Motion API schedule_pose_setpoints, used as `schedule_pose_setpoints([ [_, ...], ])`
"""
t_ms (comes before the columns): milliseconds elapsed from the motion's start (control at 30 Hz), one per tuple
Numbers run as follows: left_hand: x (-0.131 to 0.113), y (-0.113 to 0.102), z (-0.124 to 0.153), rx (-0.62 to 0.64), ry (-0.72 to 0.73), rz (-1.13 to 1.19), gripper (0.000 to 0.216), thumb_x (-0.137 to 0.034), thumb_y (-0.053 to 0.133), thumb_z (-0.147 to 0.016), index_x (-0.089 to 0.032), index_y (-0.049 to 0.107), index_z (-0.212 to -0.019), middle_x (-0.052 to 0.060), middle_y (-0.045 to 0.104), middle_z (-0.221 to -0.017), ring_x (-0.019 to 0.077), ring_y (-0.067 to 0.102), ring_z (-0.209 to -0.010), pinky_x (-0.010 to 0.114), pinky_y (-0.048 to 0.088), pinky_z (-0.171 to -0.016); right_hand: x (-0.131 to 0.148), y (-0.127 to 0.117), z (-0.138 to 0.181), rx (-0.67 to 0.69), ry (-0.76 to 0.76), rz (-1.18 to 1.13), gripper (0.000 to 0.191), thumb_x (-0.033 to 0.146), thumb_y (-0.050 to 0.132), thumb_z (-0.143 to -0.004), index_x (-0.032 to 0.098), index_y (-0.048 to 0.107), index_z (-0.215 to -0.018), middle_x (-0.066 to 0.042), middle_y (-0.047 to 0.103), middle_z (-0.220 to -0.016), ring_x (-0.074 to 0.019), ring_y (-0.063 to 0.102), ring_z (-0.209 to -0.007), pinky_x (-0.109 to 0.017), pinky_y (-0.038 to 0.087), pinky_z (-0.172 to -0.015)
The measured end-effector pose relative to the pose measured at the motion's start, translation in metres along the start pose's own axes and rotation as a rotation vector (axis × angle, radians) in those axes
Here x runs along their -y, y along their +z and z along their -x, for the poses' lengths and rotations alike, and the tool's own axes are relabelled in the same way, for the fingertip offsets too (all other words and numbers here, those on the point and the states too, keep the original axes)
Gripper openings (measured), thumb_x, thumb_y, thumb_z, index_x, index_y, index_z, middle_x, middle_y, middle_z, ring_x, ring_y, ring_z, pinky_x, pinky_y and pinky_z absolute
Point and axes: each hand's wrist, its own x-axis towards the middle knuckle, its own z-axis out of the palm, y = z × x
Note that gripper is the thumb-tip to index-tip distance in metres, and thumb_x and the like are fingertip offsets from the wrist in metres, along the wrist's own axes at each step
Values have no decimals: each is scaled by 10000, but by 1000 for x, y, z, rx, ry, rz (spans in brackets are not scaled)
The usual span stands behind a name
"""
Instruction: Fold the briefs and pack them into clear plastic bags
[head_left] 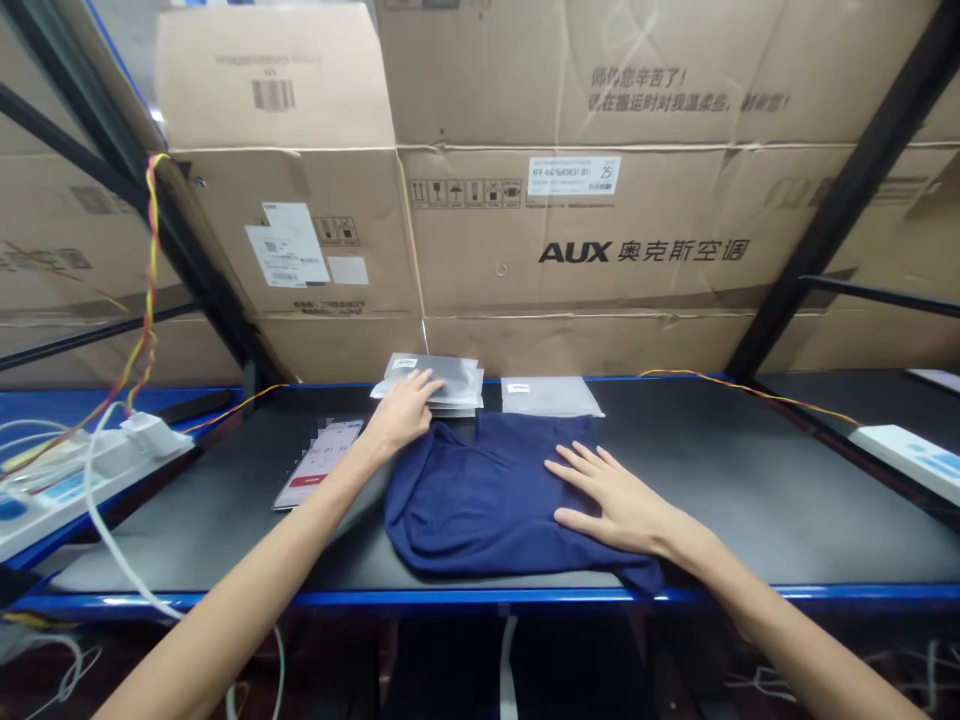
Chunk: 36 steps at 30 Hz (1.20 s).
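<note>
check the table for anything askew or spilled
The navy cloth under the right hand looks askew: it is rumpled, and its near right corner laps onto the blue table edge. I see nothing spilled.

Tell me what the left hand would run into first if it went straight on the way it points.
Probably the cardboard behind the table, just beyond the packet stack already under the left hand; depth is hard to judge.

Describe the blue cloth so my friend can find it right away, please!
Find the big cardboard wall, then the dark tabletop before it. Near the tabletop's front edge, the right hand lies on the rumpled navy cloth. It's dark fabric, unlike the pale, flat packets behind it.
</note>
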Motion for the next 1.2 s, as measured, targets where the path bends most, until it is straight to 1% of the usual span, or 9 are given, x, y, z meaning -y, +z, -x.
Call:
schedule_pose_setpoints([
  [167, 18, 8, -14, -2, -16, -85, 550, -61, 468, -802, -201, 577, -1322, 84, 515, -1444, 288, 473, -1327, 443, 382, -1107, -1, 1, 1, 14, 1, 7, 721, 677, 478, -887, 326, 338, -1501, -59, 226, -1597, -317, 141, -1474, -562, 132, -1189],
  [367, 5, -1, -10, -120, -44, -59, 470, -136, 464, -882, -236, 587, -1324, 61, 596, -1365, 284, 529, -1283, 436, 423, -1060, -1, 1, 1, -7, 1, -19, 693, 654, 489, -896, 327, 357, -1493, -60, 252, -1589, -319, 150, -1473, -569, 125, -1188],
  [500, -26, -14, 5, -203, -17, 9, 487, -160, 439, -917, -247, 527, -1388, 45, 585, -1379, 263, 544, -1267, 423, 438, -1041, 0, 0, 1, 8, 4, -19, 702, 662, 481, -896, 331, 342, -1499, -62, 231, -1593, -319, 138, -1474, -572, 118, -1188],
  [600, -63, -21, 22, -199, 124, 35, 482, -159, 419, -939, -259, 511, -1402, 38, 570, -1396, 274, 502, -1302, 445, 414, -1066, 0, 0, 1, 0, 9, -16, 697, 666, 473, -897, 327, 354, -1494, -66, 234, -1592, -323, 147, -1472, -575, 123, -1186],
  [733, -106, -14, 40, -85, 315, 76, 499, -142, 410, -950, -275, 471, -1427, 48, 561, -1402, 276, 524, -1262, 456, 421, -1064, 0, 1, 1, -29, -4, -37, 634, 638, 467, -915, 309, 436, -1457, -62, 367, -1547, -323, 183, -1467, -585, 152, -1180],
  [833, -120, -3, 43, 33, 384, 94, 512, -122, 452, -922, -254, 472, -1416, 68, 593, -1358, 272, 568, -1193, 448, 462, -1022, 0, 1, 1, -34, -23, -33, 563, 624, 447, -930, 277, 573, -1354, -59, 418, -1521, -320, 197, -1466, -576, 165, -1183],
  [933, -117, -2, 42, 111, 407, 182, 504, -154, 499, -905, -261, 491, -1397, 64, 576, -1380, 263, 571, -1200, 425, 476, -1023, 0, 0, 1, -24, -24, -21, 554, 618, 422, -943, 273, 583, -1345, -48, 365, -1550, -320, 190, -1468, -570, 161, -1187],
  [1067, -95, -19, 46, 170, 436, 433, 617, -158, 527, -846, -287, 441, -1443, 32, 459, -1493, 231, 472, -1339, 399, 393, -1131, -1, 1, 2, -30, -21, -22, 563, 606, 416, -950, 288, 515, -1405, -21, 324, -1569, -320, 182, -1469, -571, 166, -1188],
  [1200, -64, -29, 57, 181, 388, 528, 736, -12, 452, -701, -275, 517, -1386, 13, 477, -1478, 227, 435, -1370, 428, 344, -1168, -2, 1, 3, -74, -6, -46, 525, 587, 416, -955, 228, 654, -1255, -43, 320, -1570, -327, 199, -1464, -562, 196, -1186],
])
